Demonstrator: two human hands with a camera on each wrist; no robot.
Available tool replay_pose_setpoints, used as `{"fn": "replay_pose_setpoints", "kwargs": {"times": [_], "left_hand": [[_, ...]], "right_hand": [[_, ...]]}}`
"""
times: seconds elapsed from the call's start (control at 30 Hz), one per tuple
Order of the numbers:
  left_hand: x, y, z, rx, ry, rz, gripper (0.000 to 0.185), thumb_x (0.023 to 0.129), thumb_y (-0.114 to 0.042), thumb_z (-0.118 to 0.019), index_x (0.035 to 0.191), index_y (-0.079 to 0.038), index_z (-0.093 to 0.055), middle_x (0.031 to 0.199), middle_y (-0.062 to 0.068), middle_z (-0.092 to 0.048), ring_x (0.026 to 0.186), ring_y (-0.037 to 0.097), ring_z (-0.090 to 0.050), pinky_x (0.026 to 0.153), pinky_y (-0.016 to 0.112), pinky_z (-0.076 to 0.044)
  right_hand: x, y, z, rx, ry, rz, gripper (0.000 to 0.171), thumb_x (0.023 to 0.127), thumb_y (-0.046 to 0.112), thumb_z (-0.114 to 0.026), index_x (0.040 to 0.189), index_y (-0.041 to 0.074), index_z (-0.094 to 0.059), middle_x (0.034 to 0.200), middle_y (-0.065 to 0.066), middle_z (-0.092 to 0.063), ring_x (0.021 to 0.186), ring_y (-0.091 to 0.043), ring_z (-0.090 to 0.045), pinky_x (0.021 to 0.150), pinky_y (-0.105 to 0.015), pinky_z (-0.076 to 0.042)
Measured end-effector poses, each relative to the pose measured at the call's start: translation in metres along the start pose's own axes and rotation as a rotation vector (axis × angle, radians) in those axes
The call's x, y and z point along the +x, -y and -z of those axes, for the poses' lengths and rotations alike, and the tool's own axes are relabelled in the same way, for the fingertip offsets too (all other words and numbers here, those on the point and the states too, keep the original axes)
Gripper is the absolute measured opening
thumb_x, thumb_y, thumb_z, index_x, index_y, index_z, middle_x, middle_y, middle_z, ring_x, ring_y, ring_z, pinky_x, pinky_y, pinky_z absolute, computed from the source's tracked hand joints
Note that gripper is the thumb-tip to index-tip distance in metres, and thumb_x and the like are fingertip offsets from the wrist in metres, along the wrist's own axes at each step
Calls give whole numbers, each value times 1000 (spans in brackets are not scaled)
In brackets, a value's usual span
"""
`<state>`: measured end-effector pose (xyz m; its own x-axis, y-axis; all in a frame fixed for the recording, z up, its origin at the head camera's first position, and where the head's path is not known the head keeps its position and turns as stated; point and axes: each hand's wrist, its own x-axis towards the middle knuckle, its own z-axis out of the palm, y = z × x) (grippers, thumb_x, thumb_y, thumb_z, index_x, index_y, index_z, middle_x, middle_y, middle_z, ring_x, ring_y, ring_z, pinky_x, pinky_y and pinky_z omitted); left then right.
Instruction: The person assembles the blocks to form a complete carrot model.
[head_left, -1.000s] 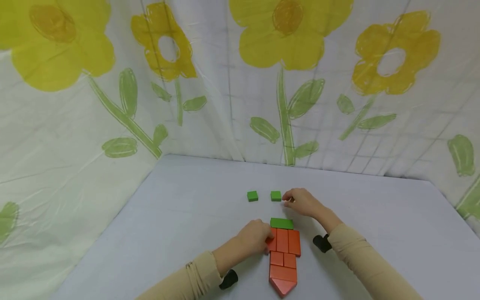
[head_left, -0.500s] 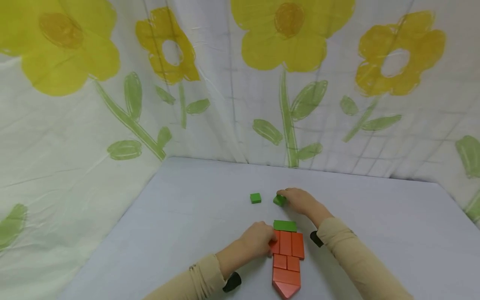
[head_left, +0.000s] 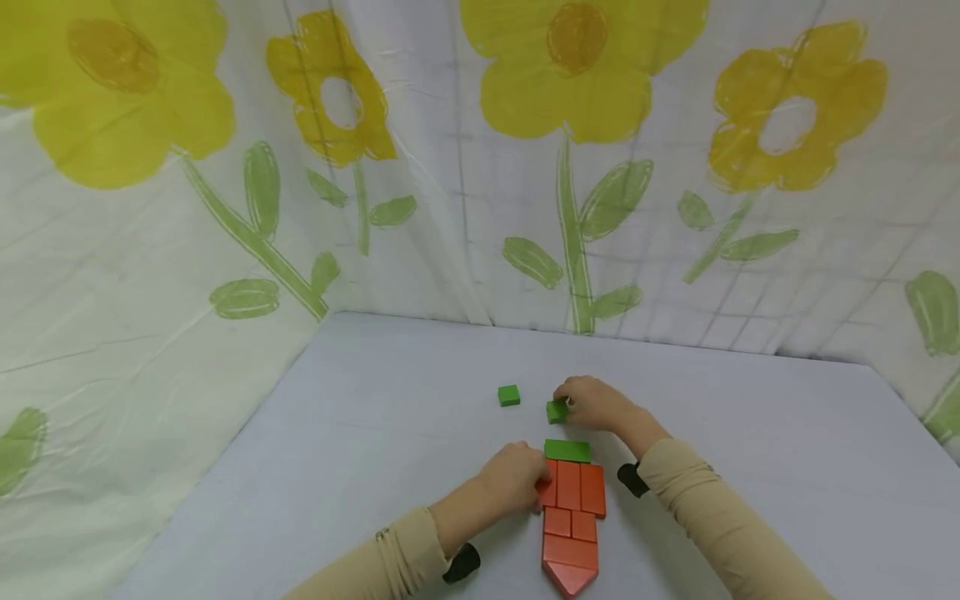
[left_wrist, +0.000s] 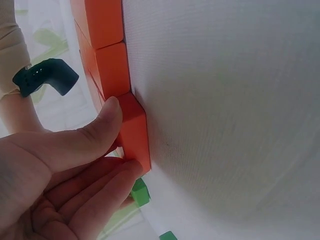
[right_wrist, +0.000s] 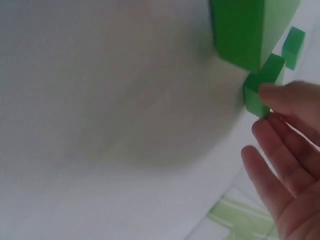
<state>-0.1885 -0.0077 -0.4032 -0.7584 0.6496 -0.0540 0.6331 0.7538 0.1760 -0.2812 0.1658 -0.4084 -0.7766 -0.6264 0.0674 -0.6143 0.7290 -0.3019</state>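
Note:
My left hand [head_left: 512, 477] pinches the side of a long red block [left_wrist: 135, 135] at the left of a flat figure of several red blocks [head_left: 569, 486]. The figure tapers to a red triangular block [head_left: 571, 578] at the near end, and a long green block [head_left: 567, 451] lies across its far end. My right hand [head_left: 596, 404] pinches a small green block [head_left: 555, 412] between thumb and fingers, just beyond the long green one. In the right wrist view the thumb covers part of this small block [right_wrist: 254, 104], and two fingers stand apart from it.
Another small green block [head_left: 508, 396] lies on the white table [head_left: 375, 392], left of my right hand. Behind the table hangs a white cloth [head_left: 420, 250] printed with yellow flowers. A black wrist piece [head_left: 461, 564] sits under each forearm.
My right hand has taken hold of the nearer-right small green block, turned it briefly and drawn it towards the long green block. The left hand stays at the red blocks.

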Motion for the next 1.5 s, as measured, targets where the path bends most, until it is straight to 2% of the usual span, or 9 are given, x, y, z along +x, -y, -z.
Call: {"fn": "replay_pose_setpoints", "kwargs": {"times": [0.13,0.4,0.67,0.87,1.0,1.13,1.23,1.33,1.5], "left_hand": [[0,1,0,-11,-4,-7,16,60,-20,-79,68,-15,-66,57,-9,-47,58,8,-40,53,21,-32],[0,1,-1,0,-17,-18,16,60,-20,-79,65,-16,-65,54,-10,-45,54,7,-40,50,20,-32],[0,1,-1,-15,-2,-5,15,62,-19,-79,71,-15,-68,57,-9,-48,59,8,-41,54,21,-33],[-1,0,1,-26,-10,2,14,62,-18,-78,72,-15,-69,56,-10,-48,56,7,-41,52,19,-34],[-1,-1,0,-32,-18,6,15,61,-17,-79,73,-15,-70,57,-10,-50,56,6,-42,52,19,-35],[-1,1,-2,17,-32,-8,15,59,-19,-79,66,-17,-67,55,-11,-48,56,7,-42,52,20,-34],[-1,1,-4,57,-48,-33,17,57,-21,-79,60,-18,-62,51,-11,-43,55,6,-41,51,20,-34],[-1,1,-4,52,-53,-47,20,58,-21,-79,58,-18,-60,50,-11,-40,54,6,-40,51,20,-33],[-2,3,-3,-13,-47,-27,19,60,-18,-79,59,-16,-60,51,-10,-42,54,8,-38,50,20,-30]], "right_hand": [[3,3,-3,76,6,45,27,69,1,-65,96,1,-64,90,-6,-59,79,-18,-54,68,-30,-44],[6,14,-5,142,53,154,24,70,1,-63,95,2,-64,91,-5,-60,80,-16,-55,69,-28,-45],[5,14,-7,152,113,149,25,72,-1,-60,97,0,-63,94,-6,-59,84,-19,-56,72,-30,-46],[10,16,0,136,137,73,27,72,-2,-58,98,2,-63,96,-7,-58,87,-21,-54,75,-34,-44],[23,22,1,95,108,25,30,77,-4,-56,106,2,-60,109,-10,-55,100,-27,-51,83,-39,-41],[39,33,-3,14,192,16,48,80,-8,-52,125,7,-48,131,-8,-41,120,-26,-36,93,-39,-33],[46,39,-7,-73,263,28,60,78,-14,-49,131,13,-42,138,-3,-33,125,-24,-28,95,-37,-31],[48,41,-11,-151,251,27,60,77,-12,-56,129,16,-46,136,-2,-37,122,-24,-33,91,-37,-34],[43,31,-11,-245,78,46,36,75,-3,-64,109,9,-60,111,-7,-55,102,-24,-51,82,-36,-42]]}}
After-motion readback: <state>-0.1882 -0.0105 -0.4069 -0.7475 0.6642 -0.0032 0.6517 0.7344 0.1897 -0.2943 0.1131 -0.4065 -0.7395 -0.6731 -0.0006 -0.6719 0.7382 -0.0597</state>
